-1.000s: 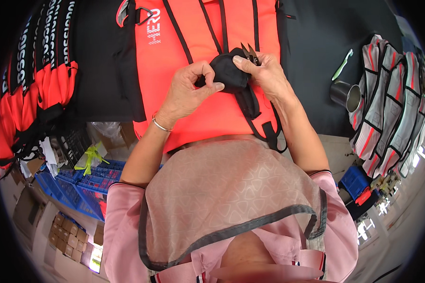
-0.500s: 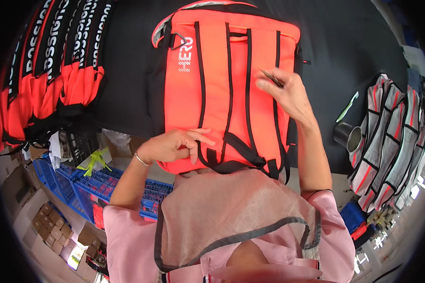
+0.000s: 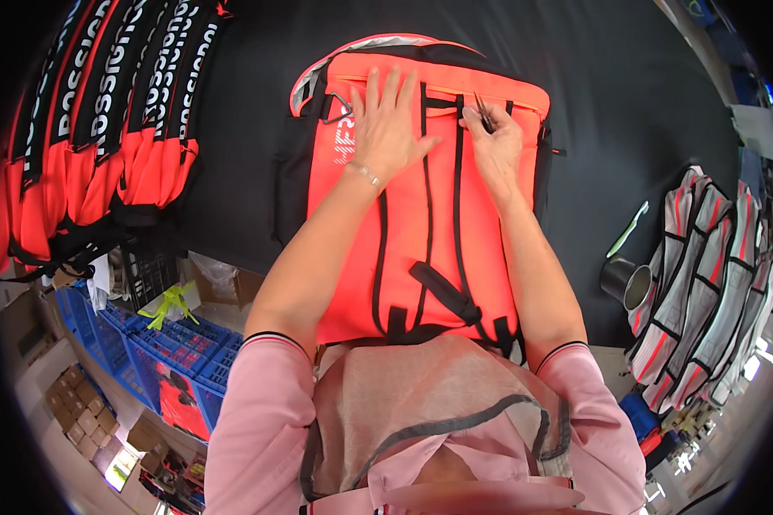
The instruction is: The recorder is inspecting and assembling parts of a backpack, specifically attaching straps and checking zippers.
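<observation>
A bright orange-red backpack with black-edged shoulder straps lies on the black-covered table, its strap side up. My left hand rests flat on its upper part with fingers spread, partly covering the white print and the left strap. At the top of the right strap, my right hand grips a pair of small dark thread snips, whose pointed tips stick up past the fingers. A metal-coloured triangular ring sits near the bag's upper left corner. Black webbing lies across its lower part.
Several red and black bags are stacked at the left. To the right are a metal cup, a toothbrush-like tool and several grey padded pieces. Blue crates stand below the table's left edge.
My left hand has gone from the bag's lower left edge up to its top area and flattened out. My right hand has moved slightly upward with the snips. The bag sits a little lower in view.
</observation>
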Demonstrator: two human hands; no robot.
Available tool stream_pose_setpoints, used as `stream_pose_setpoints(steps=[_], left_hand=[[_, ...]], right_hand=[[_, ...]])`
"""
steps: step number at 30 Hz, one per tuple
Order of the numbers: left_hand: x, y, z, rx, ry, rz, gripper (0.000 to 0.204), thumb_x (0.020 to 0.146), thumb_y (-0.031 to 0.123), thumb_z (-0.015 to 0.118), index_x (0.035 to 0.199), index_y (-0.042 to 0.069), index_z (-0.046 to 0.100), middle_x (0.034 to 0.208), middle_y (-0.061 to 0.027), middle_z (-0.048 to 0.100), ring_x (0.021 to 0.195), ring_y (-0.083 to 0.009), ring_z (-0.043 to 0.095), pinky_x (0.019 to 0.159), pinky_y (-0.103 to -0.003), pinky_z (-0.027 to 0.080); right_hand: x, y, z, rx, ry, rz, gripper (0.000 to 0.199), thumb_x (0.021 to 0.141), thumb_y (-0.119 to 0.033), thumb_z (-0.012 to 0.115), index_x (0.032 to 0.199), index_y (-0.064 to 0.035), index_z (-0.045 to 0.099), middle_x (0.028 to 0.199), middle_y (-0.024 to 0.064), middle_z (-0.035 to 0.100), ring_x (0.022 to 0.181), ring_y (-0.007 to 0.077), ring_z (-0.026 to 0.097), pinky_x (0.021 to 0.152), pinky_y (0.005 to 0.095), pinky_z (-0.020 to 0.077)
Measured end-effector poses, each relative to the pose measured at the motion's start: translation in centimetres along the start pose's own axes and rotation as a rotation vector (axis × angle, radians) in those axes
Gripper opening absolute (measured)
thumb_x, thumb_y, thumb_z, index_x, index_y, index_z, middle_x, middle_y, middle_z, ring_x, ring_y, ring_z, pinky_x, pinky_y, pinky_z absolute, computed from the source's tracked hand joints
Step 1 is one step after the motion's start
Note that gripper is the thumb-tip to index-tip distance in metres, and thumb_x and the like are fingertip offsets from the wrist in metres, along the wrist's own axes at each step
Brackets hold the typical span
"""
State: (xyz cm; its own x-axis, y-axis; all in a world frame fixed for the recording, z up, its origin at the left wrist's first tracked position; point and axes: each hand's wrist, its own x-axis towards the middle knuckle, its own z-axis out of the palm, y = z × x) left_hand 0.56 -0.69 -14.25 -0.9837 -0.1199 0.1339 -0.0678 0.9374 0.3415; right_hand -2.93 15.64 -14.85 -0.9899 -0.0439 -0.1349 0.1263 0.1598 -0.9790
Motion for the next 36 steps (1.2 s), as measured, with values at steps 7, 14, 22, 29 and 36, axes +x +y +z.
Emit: stream_pose_setpoints(steps=[7,14,22,29,36], left_hand=[[-6.7,-3.8,-0.8,-0.056,-0.28,0.221,0.089,0.076,0.031,0.072,0.15,0.007,0.028,0.156,-0.0172,0.023,0.146,-0.036,0.015,0.115,-0.059,0.016],[-7.2,-6.4,0.3,0.056,-0.241,0.252,0.087,0.082,0.032,0.063,0.154,0.008,0.019,0.16,-0.0149,0.017,0.148,-0.0382,0.009,0.116,-0.058,0.009],[-6.5,-5.8,0.5,0.031,-0.203,0.304,0.082,0.087,0.036,0.058,0.154,0.01,0.018,0.161,-0.0133,0.013,0.148,-0.0368,0.007,0.117,-0.057,0.006],[-6.5,-6.3,1.2,0.01,-0.152,0.322,0.081,0.089,0.041,0.056,0.154,0.011,0.019,0.161,-0.012,0.013,0.148,-0.0359,0.006,0.116,-0.058,0.008],[-6.6,-5.9,1.1,-0.003,-0.142,0.327,0.08,0.09,0.041,0.056,0.154,0.011,0.019,0.161,-0.0116,0.014,0.149,-0.0351,0.006,0.116,-0.057,0.009]], right_hand=[[-0.9,-1.5,-3.0,0.114,-0.031,0.15,0.018,0.089,-0.012,0.068,0.098,0.0028,0.066,0.087,0.0039,0.068,0.08,0.0101,0.064,0.079,0.0266,0.0494],[1.2,-0.8,-13.9,-0.271,0.541,0.01,0.033,0.087,-0.016,0.063,0.113,0.0043,0.062,0.076,0.0075,0.065,0.075,0.0146,0.063,0.071,0.029,0.0513],[-2.9,4.4,-23.3,-0.842,0.709,-0.038,0.048,0.089,-0.01,0.058,0.134,0.0018,0.047,0.132,0.0242,0.049,0.124,0.041,0.044,0.105,0.0447,0.0378],[-5.1,8.5,-25.5,-1.09,0.857,0.339,0.055,0.086,-0.001,0.049,0.139,0.0017,0.035,0.13,0.0313,0.039,0.114,0.0479,0.045,0.099,0.0504,0.0404],[-6.4,7.8,-22.7,-0.822,0.896,0.119,0.047,0.085,0.001,0.056,0.131,0.0031,0.046,0.12,0.0249,0.052,0.112,0.0403,0.052,0.096,0.0434,0.0457]])
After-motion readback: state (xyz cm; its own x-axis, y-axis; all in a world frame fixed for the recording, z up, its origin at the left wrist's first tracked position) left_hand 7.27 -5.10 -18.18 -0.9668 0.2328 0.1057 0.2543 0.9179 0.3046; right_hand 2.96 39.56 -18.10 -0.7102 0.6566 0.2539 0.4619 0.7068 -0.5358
